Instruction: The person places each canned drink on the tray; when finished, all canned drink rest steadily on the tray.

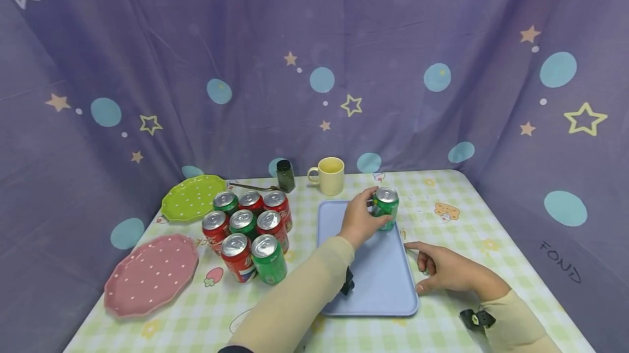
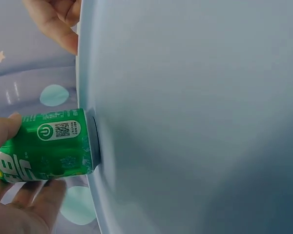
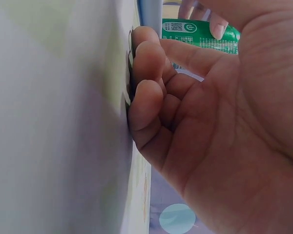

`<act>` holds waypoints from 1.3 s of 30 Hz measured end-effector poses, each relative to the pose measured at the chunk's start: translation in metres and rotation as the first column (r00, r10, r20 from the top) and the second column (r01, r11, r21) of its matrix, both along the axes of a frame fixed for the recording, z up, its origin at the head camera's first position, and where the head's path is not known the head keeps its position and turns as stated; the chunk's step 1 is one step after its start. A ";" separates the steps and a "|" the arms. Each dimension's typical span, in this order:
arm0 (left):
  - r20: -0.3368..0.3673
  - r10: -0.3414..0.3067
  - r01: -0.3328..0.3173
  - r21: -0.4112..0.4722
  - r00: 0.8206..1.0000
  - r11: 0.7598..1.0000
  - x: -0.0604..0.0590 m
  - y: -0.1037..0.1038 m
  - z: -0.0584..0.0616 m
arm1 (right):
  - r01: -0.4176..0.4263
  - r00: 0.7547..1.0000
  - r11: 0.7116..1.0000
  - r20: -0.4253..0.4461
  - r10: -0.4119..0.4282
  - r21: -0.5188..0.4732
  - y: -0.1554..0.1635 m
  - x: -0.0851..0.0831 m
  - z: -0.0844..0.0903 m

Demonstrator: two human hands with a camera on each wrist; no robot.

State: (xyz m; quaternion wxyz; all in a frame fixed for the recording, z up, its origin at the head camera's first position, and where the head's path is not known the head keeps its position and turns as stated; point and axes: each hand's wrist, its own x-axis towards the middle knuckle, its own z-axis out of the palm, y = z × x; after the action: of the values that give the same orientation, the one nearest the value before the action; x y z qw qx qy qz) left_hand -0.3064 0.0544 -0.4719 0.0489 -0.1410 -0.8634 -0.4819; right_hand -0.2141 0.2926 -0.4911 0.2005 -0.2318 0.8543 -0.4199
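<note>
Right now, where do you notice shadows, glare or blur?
Head: mild glare on the round silver can lids; left wrist: shadow at lower right on the blue rectangular tray, green metal can fairly sharp; right wrist: pale checked tablecloth blurred at left.

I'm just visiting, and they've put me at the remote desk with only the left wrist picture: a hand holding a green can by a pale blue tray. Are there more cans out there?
Observer: Yes, the head view shows eight more cans, standing in a cluster to the left of the tray.
Visitor: Oh! Is there anything to drink from?
Observer: A yellow mug stands beyond the tray's far edge.
Visitor: Lovely. And any plates?
Observer: Two, both spotted, on the left side of the table: a green plate and, nearer the person, a pink plate.
</note>
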 end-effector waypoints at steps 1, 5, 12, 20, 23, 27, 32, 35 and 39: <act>-0.007 -0.001 0.001 -0.008 1.000 1.000 0.002 -0.002 0.001 | -0.004 1.000 1.000 0.002 0.004 -0.008 0.000 0.000 0.000; -0.051 -0.021 0.020 -0.022 0.999 1.000 0.014 -0.017 0.016 | -0.009 1.000 1.000 -0.004 0.009 -0.004 0.000 -0.002 -0.002; -0.149 -0.173 0.172 -0.020 0.974 0.985 0.049 -0.065 0.061 | -0.008 0.999 0.999 -0.034 0.010 0.035 0.002 -0.002 -0.001; -0.289 -0.212 0.211 -0.036 0.934 0.977 0.085 -0.166 0.081 | -0.013 0.999 1.000 -0.040 0.014 0.028 0.001 -0.001 -0.001; -0.311 -0.154 0.159 -0.007 0.938 0.987 0.099 -0.204 0.081 | -0.016 0.999 1.000 -0.042 0.017 0.018 0.001 -0.001 -0.003; -0.345 -0.056 0.066 0.017 0.937 0.998 0.113 -0.247 0.069 | -0.027 0.999 1.000 -0.040 0.027 -0.006 0.002 0.000 -0.005; -0.387 0.091 -0.071 0.066 0.917 0.995 0.121 -0.281 0.043 | -0.021 0.999 1.000 -0.041 0.021 -0.008 0.002 0.001 -0.005; -0.398 0.170 -0.134 0.116 0.902 0.984 0.123 -0.291 0.028 | -0.017 0.999 1.000 -0.035 0.016 -0.006 0.002 0.001 -0.004; -0.368 0.252 -0.189 0.198 0.895 0.962 0.126 -0.298 0.014 | -0.020 0.999 1.000 -0.030 0.020 -0.007 0.003 0.000 -0.003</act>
State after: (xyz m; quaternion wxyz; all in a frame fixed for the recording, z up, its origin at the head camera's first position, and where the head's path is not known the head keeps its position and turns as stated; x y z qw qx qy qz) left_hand -0.1804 -0.2435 -0.4577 0.2851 -0.1307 -0.8061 -0.5018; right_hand -0.2138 0.2959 -0.4946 0.1911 -0.2473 0.8533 -0.4174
